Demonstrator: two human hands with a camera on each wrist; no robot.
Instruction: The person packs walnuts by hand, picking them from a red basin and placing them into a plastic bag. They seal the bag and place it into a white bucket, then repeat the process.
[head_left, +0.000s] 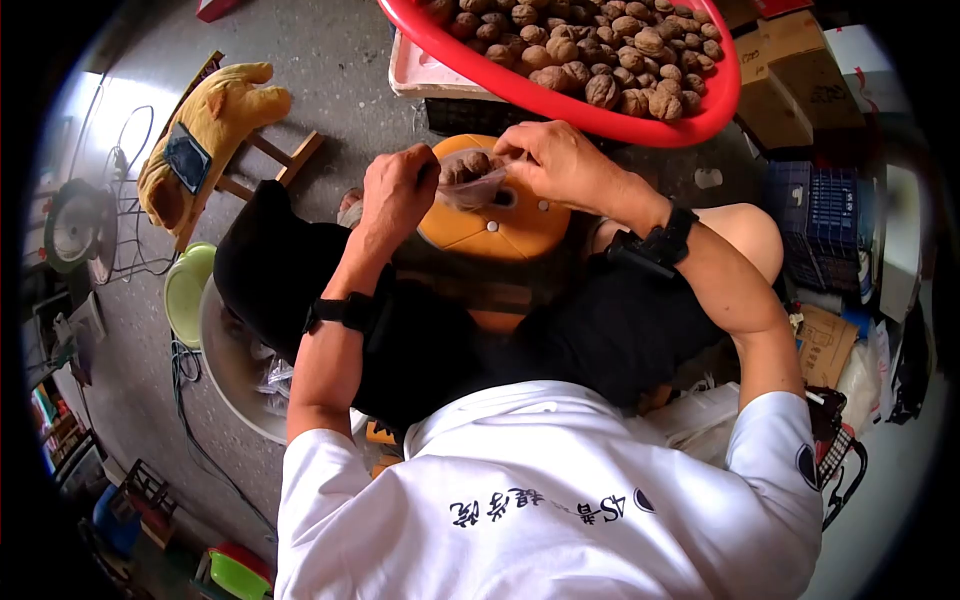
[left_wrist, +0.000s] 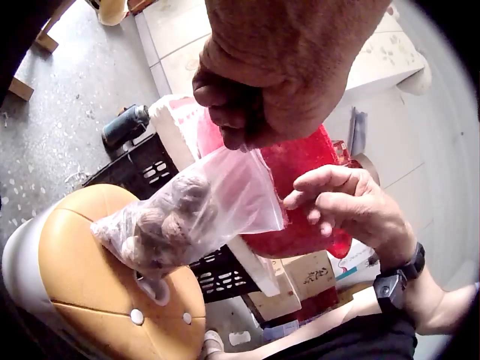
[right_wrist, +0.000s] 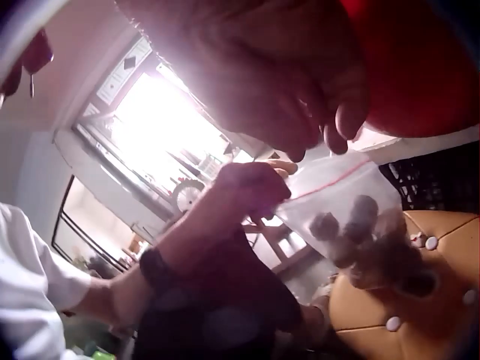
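Note:
A clear zip bag with several walnuts inside rests on a round orange stool between my knees. My left hand pinches the bag's top corner, as the left wrist view shows with the hand above the bag. My right hand hovers at the bag's other top edge. Its fingers are loosely curled, and a small gap to the bag shows in the right wrist view, where the right hand is just above the red zip line.
A red basin heaped with walnuts sits just beyond the stool on a black crate. Cardboard boxes and a blue crate stand right. A yellow plush toy, a green bowl and a white basin lie left.

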